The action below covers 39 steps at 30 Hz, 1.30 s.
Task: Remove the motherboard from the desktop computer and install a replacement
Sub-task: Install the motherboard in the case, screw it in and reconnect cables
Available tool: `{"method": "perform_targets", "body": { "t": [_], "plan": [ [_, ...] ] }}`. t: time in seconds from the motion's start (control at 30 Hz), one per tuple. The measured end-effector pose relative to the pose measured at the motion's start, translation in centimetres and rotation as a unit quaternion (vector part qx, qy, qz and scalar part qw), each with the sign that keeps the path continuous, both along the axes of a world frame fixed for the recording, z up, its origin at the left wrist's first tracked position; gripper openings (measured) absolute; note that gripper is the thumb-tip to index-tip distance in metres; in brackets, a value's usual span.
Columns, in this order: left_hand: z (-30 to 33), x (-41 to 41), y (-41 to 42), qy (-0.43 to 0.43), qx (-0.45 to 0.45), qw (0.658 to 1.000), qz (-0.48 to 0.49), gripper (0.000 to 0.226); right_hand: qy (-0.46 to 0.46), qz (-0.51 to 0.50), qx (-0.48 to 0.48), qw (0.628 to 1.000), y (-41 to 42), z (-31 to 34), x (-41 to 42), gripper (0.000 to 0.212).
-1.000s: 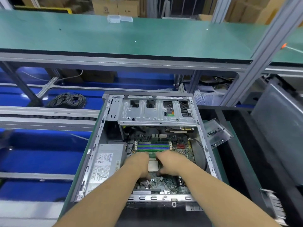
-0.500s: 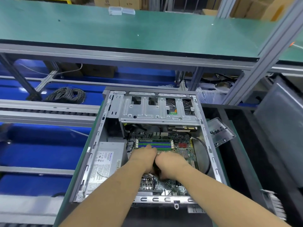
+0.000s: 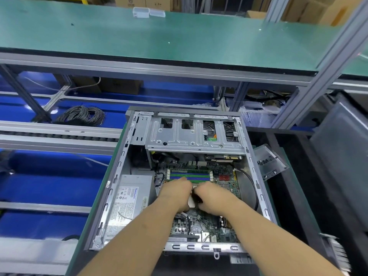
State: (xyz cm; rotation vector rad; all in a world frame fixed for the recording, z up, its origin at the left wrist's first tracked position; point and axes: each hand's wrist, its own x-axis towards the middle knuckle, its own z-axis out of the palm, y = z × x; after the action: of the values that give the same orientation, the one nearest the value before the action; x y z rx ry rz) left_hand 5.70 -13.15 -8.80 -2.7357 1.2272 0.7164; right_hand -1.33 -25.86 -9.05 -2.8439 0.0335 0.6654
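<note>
1. Nearest: both forearms reaching in over the case [image 3: 111,198] front rail, hands meeting at the middle of the motherboard [image 3: 201,224].
2. Left hand [image 3: 175,193] curled, knuckles up, pressed over the CPU [image 3: 191,202] socket area; whether anything is pinched under it cannot be told.
3. Right hand [image 3: 214,198] likewise curled, fingertips tucked toward the left hand at a small dark part beside the silvery CPU; grip itself hidden and blurred.
4. Changed over the last second: hands drawn closer together and slid slightly toward the RAM [image 3: 190,175], covering more of the CPU than a second ago; head view tipped closer to the case.
5. Meaning, as a judgement: still in the removal stage, probably working a socket lever, clip or connector; board still seated flat in the case, not lifted.
6. Board lying on the case floor, between the power supply [image 3: 130,202] on the left and a bare metal panel with a black cable [image 3: 252,186] on the right, under the drive cage [image 3: 196,134] at the far end.
7. Case resting on a green-edged mat; clear plastic tray [image 3: 268,161] of small dark parts just beside its right wall.
8. Further left: blue lower shelving, grey rails, a coil of wire [image 3: 82,114].
9. Beyond: a long green bench [image 3: 179,34] on aluminium framing, two small clear boxes [image 3: 148,11] near its far edge.
10. Farthest: cardboard cartons stacked behind the bench.
</note>
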Motion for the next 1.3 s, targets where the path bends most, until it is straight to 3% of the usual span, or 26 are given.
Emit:
{"method": "perform_targets", "body": {
  "t": [0.1,0.3,0.4,0.7,1.07,1.13,1.2,1.3],
  "plan": [
    [-0.1,-0.1,0.0,-0.012,0.004,1.000,0.000,0.036,-0.032,-0.070,0.023,0.997,-0.5,-0.2,0.3,0.007],
    [-0.2,0.0,-0.1,-0.022,0.005,1.000,-0.005,0.042,-0.077,-0.269,0.138,0.950,-1.3,-0.5,0.7,0.039],
    [-0.2,0.0,0.0,-0.028,0.001,1.000,-0.010,0.041,-0.075,-0.320,0.179,0.927,-1.4,-0.9,0.7,0.048],
    [0.4,-0.6,-0.2,-0.045,0.009,0.999,-0.025,0.025,-0.050,-0.352,0.218,0.909,-1.4,-1.1,0.7,0.034],
    [2.5,-0.4,-0.1,0.023,0.001,1.000,0.017,0.046,-0.019,-0.311,0.286,0.906,-1.4,0.1,0.5,0.008],
    [3.5,-0.5,-0.1,0.030,0.008,0.999,0.011,0.044,0.007,-0.301,0.304,0.904,-1.4,1.3,0.3,0.018],
    [5.0,-0.1,-0.1,0.038,0.005,0.999,-0.004,0.039,0.027,-0.333,0.355,0.873,-1.6,2.8,-0.1,0.029],
    [7.9,1.5,-0.1,0.121,-0.067,0.990,-0.010,0.030,0.027,-0.362,0.515,0.776,-1.9,5.3,-1.2,0.026]
  ]
}}
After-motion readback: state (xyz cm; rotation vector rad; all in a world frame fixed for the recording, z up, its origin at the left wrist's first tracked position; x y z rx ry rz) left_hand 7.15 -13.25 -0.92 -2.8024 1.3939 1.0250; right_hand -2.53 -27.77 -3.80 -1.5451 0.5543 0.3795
